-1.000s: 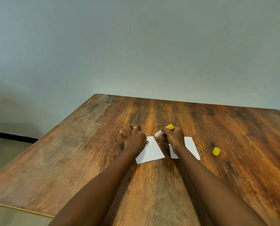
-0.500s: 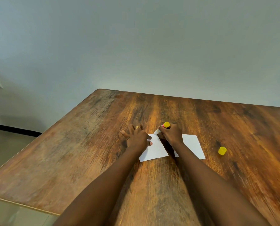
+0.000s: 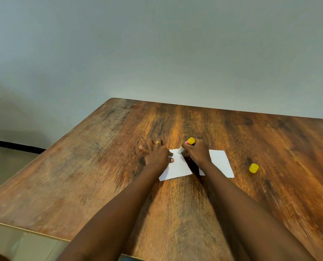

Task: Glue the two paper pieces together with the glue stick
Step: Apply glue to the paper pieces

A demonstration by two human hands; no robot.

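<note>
Two white paper pieces lie side by side on the wooden table (image 3: 100, 166). My left hand (image 3: 156, 154) rests flat with spread fingers on the left edge of the left paper (image 3: 177, 167), its thumb on the sheet. My right hand (image 3: 196, 152) grips the glue stick (image 3: 188, 143), yellow end up, with the white tip down on the far corner of the left paper. The right paper (image 3: 221, 162) lies partly under my right wrist.
The yellow glue cap (image 3: 253, 168) stands on the table to the right of the papers. The table's left edge and near edge drop to a tiled floor. A plain wall stands behind the far edge.
The glue stick's tip has stayed at the far corner of the left paper with small shifts. My left hand's fingers have spread flatter on the paper. The camera has shifted slightly.
</note>
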